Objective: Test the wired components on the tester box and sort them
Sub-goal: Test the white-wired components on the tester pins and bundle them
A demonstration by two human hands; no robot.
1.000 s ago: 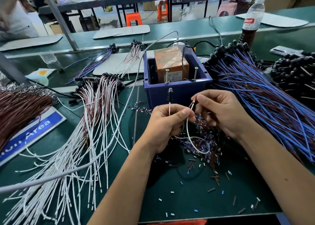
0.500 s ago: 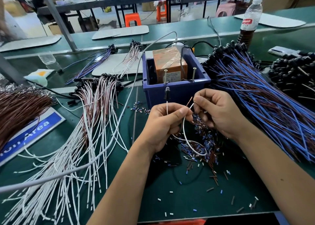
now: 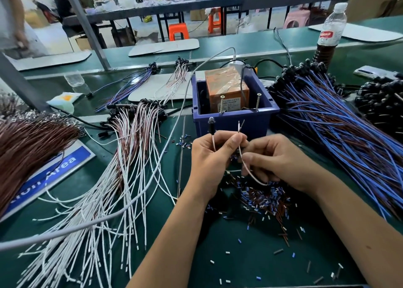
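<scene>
My left hand (image 3: 214, 156) pinches one wired component (image 3: 211, 125), its black bulb end standing up and its two bare wire tips (image 3: 241, 124) pointing up beside it. The white-and-brown wire loops down through my right hand (image 3: 274, 159), whose fingers close on the loop. Just beyond both hands sits the tester box, a blue tray (image 3: 235, 121) holding an orange block (image 3: 226, 89) and two upright screws (image 3: 258, 101). The wire tips are short of the screws.
White-wired components (image 3: 122, 156) fan out on the left and blue-wired ones (image 3: 327, 121) on the right. Brown wires (image 3: 28, 143) lie far left. Cut sleeve bits (image 3: 263, 198) litter the green mat under my hands. A grey cable (image 3: 152, 178) crosses diagonally. A bottle (image 3: 331, 32) stands back right.
The wire tips have gone from my right fingers to my left hand's pinch. My right hand has dropped lower onto the wire loop.
</scene>
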